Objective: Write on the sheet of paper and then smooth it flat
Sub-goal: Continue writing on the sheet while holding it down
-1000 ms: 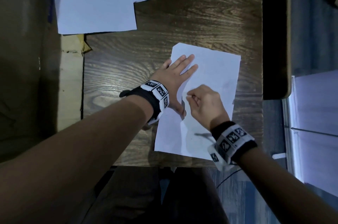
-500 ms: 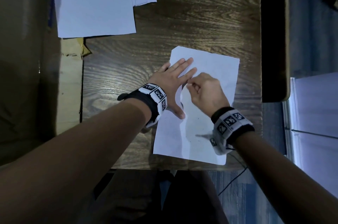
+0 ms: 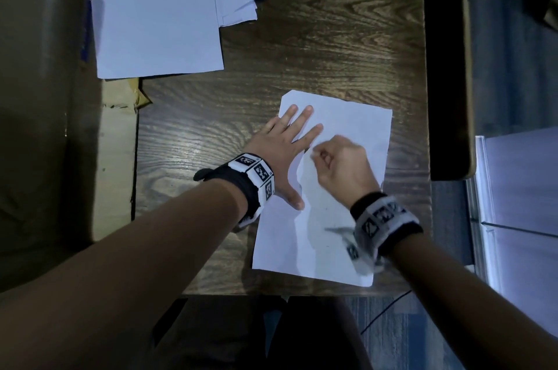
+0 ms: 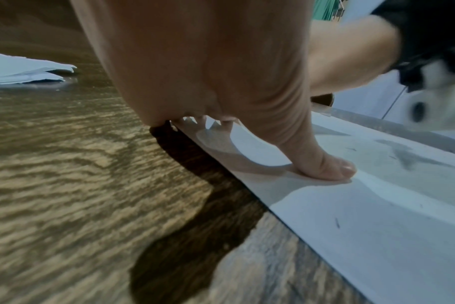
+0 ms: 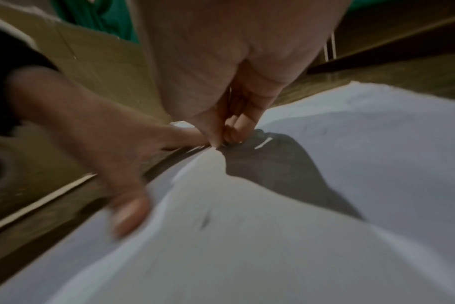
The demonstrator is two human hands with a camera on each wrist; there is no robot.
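Observation:
A white sheet of paper (image 3: pixel 347 116) lies on the dark wooden table (image 3: pixel 317 22), near its front edge. It is buckled, and a raised fold runs down its left half. My left hand (image 3: pixel 287 143) lies flat on the sheet's left edge with fingers spread, its thumb (image 4: pixel 330 168) pressing the paper. My right hand (image 3: pixel 338 158) is curled just right of it. In the right wrist view its thumb and fingertips (image 5: pixel 221 139) pinch together at the top of the fold, where the sheet (image 5: pixel 247 246) rises to them. No pen shows. A few small dark marks sit on the sheet (image 4: pixel 377 216).
A loose stack of white papers (image 3: pixel 157 13) lies at the table's back left. Cardboard (image 3: pixel 117 158) borders the table on the left. A dark strip (image 3: pixel 440 68) and a cardboard edge run along the right. The table's front edge is just below the sheet.
My right hand has slid up the sheet, from its middle towards the left hand's fingers. The left hand has kept its place on the left edge.

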